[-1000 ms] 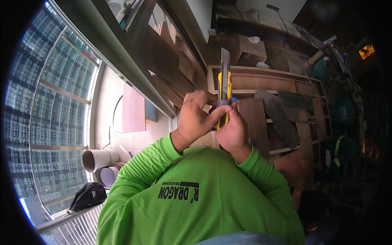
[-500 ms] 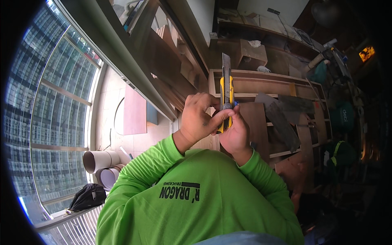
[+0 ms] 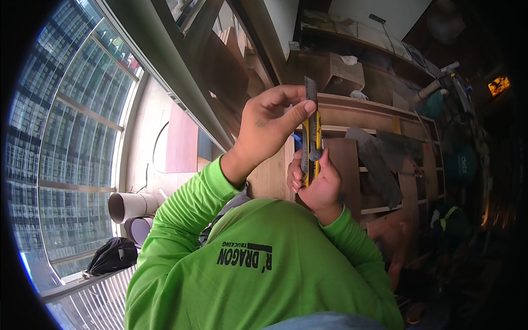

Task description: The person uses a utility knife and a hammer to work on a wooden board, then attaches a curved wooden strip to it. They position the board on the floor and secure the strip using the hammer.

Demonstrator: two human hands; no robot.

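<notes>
A yellow and black utility knife (image 3: 318, 132) points away from me, its long snap-off blade (image 3: 310, 87) extended. My right hand (image 3: 319, 184) is closed around the lower end of its handle, with the fingers on one side and the thumb beside the dark round knob. With thumb and index finger, my left hand (image 3: 269, 118) pinches the blade just beyond the handle's front end. Part of the blade is hidden behind the left fingers, and the tip sticks out above them.
Wooden frames (image 3: 374, 107) and loose panels (image 3: 344, 165) lie ahead and to the right, with a wooden box (image 3: 345, 74) farther off. On my left are a tall window (image 3: 82, 132), cardboard tubes (image 3: 129, 208) and a black bag (image 3: 113, 256). A person (image 3: 454, 220) is at the far right.
My left hand has moved up from the knife's knob to its blade. My right hand has stayed on the handle, now slightly lower, and its fingers show more.
</notes>
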